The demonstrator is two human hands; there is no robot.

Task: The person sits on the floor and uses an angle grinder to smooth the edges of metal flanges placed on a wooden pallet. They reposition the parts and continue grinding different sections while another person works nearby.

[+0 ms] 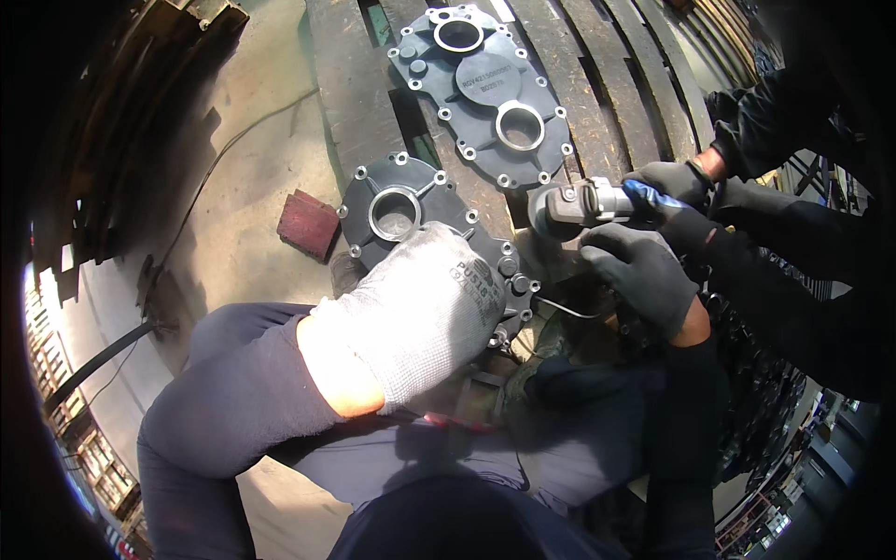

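Observation:
My left hand (420, 303), in a white glove, is closed over the lower dark-grey metal cover (378, 177), which has a round machined opening. Its fingertips are hidden beneath the hand. My right hand (644, 275), in a dark grey glove, hovers right of that cover with its fingers loosely bent and nothing visible in them. Just beyond it is an angle grinder (588, 203), held by a co-worker's gloved hands (677, 184) coming in from the right. A second cover (490, 93), with two round openings, lies farther away.
Both covers lie on a wooden slatted pallet (359, 103). A dark red block (309, 225) sits left of the lower cover. A thin cable (219, 154) crosses the floor on the left. Stacked wooden pallets (121, 112) stand at the far left.

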